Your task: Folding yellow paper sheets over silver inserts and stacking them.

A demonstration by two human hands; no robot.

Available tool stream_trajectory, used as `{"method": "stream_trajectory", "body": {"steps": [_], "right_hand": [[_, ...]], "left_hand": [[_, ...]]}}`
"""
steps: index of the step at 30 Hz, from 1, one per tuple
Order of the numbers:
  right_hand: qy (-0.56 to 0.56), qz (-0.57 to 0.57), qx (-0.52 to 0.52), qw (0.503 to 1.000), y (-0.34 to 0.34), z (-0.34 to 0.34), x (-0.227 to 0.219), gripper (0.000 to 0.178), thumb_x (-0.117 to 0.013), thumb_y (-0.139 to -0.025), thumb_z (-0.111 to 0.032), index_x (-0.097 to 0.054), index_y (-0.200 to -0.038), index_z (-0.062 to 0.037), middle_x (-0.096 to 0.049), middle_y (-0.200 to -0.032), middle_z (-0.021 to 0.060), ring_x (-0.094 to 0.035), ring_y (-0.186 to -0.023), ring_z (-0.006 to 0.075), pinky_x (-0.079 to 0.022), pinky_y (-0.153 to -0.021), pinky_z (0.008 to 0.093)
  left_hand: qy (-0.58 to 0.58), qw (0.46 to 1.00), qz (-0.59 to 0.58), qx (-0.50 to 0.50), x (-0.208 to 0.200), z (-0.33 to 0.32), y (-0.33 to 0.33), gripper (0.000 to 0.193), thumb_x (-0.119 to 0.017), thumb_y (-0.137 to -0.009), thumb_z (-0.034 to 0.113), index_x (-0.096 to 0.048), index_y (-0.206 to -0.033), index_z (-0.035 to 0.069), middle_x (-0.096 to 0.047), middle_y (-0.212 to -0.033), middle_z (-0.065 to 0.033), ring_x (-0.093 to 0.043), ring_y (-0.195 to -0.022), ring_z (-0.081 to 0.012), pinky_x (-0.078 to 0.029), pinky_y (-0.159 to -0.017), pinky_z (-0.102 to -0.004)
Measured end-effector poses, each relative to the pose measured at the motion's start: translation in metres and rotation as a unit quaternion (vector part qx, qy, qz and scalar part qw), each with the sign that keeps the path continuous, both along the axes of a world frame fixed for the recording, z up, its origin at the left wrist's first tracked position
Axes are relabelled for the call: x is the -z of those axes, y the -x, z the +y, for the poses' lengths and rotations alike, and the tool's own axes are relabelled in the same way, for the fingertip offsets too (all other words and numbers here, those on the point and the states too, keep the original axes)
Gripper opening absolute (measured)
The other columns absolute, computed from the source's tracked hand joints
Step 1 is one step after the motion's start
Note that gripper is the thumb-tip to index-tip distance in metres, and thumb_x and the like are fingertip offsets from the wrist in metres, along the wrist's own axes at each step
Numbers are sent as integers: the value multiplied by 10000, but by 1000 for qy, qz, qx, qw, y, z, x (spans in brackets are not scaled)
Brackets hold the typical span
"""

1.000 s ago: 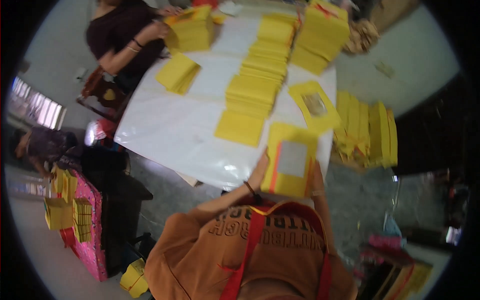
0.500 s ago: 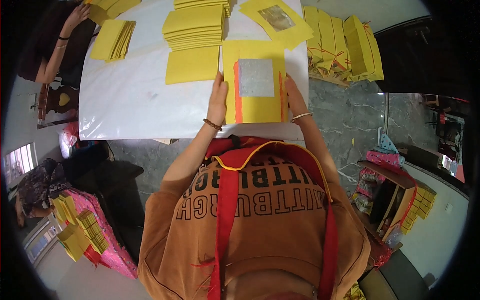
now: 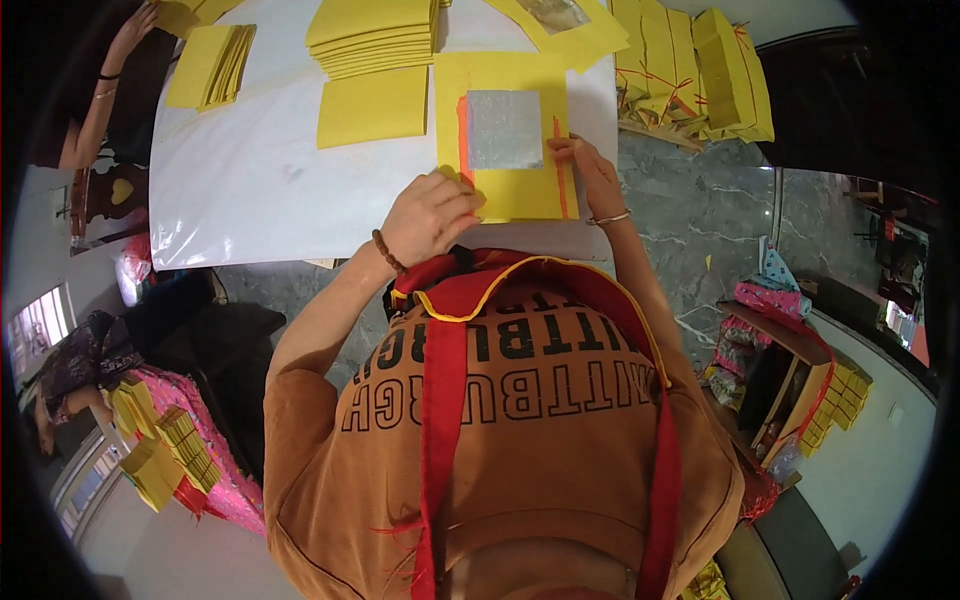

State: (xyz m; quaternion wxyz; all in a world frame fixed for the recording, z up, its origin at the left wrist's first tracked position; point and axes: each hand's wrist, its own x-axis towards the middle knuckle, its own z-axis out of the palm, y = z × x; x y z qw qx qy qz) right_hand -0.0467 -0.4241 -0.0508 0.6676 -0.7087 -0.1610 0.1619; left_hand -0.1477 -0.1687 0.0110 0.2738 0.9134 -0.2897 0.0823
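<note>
A stack or sheet of yellow paper lies near the front edge of the white-covered table. A silver foil square sits on it, with orange-red strips along its left and right sides. My left hand is bent over the paper's lower left corner, fingers closed together on it. At the right edge my right hand grips the paper, its fingertips curled over the top face. How many sheets are held cannot be made out.
A flat yellow paper pile lies left of the foil, with a taller stack behind. Another sheet with foil is at the far right. Tied yellow bundles stand beyond the table. Another person's arm reaches in at far left.
My left hand has come from the paper's left side down to its lower left corner, fingers curling in. My right fingers have bent over the right edge. The whole view has shifted slightly.
</note>
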Motion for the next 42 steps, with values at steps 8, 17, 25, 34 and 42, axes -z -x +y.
{"method": "stream_trajectory", "body": {"steps": [8, 17, 25, 34, 42], "right_hand": [[-85, 9, 47, 995, 5, 6, 13, 386, -381, -960, -284, -620, -865, 3, -603, -1077, 113, -467, -1116, 196, -267, -1025, 341], [-107, 87, 97, 986, 6, 11, 15, 354, -410, -955, -253, -622, -881, 21, -605, -1076, 106, -508, -1050, 176, -341, -956, 310], [-102, 67, 111, 986, 6, 10, 20, 350, -422, -950, -247, -631, -930, 32, -601, -1089, 110, -504, -1065, 190, -337, -957, 306], [-85, 22, 66, 994, 4, 3, 20, 313, -439, -939, -233, -639, -999, -1, -599, -1114, 89, -423, -1193, 234, -303, -1009, 348], [-42, -36, 24, 998, 5, 4, 20, 279, -652, -796, -91, -593, -1057, -14, -545, -1139, 66, -476, -1115, 164, -382, -937, 292]], "left_hand": [[226, 890, 364, -154, 0, 7, -13, 165, -619, -834, 157, -634, -896, 5, -593, -714, -76, -529, -614, -155, -432, -578, -278], [287, 841, 443, -116, 2, 23, -29, 175, -617, -843, 168, -659, -908, 11, -597, -724, 3, -492, -664, -54, -411, -597, -216], [307, 819, 479, -73, 5, 30, -39, 159, -600, -846, 151, -657, -886, 9, -618, -790, 11, -517, -714, -53, -424, -649, -209], [312, 806, 500, -48, 6, 34, -45, 158, -596, -845, 150, -649, -877, 5, -618, -835, 7, -527, -748, -52, -431, -667, -208], [304, 809, 495, -94, -3, 29, -40, 179, -597, -839, 153, -637, -941, 10, -609, -847, 5, -526, -767, -60, -428, -676, -212]]}}
